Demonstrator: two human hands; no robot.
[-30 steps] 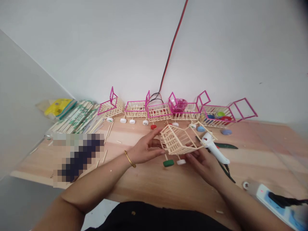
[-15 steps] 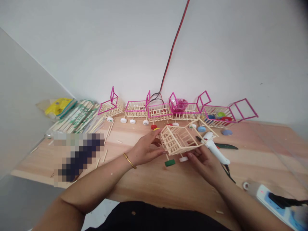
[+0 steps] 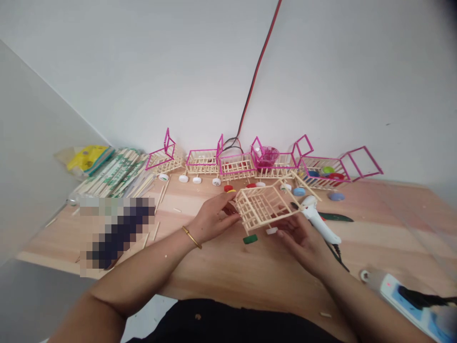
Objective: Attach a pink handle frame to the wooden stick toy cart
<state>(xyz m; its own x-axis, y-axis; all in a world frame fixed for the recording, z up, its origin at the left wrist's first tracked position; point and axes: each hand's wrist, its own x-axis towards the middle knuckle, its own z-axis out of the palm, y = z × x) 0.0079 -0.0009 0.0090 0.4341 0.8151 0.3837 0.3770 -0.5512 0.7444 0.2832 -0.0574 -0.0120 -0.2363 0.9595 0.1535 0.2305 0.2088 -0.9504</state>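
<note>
While the left hand (image 3: 214, 220) grips the near-left end of the plain stick cart (image 3: 264, 205) between thumb and fingers, the right hand (image 3: 302, 238) curls its fingers under the cart's right side, thumb beside the white wheel (image 3: 272, 230). The cart is held above the wooden table (image 3: 214, 271), in the centre of the frame; the green wheel (image 3: 250, 239) hangs below its left end. A pale wall (image 3: 160, 71) fills the upper frame, crossed by a red-and-black cable (image 3: 257, 66). Compared with the previous frame, the cart's handle end sits slightly higher. Five purple-trimmed carts (image 3: 237, 166) line the table's back edge. One white glue gun (image 3: 321, 221) lies right of the hands, and one power strip (image 3: 403, 295) lies lower right.
</note>
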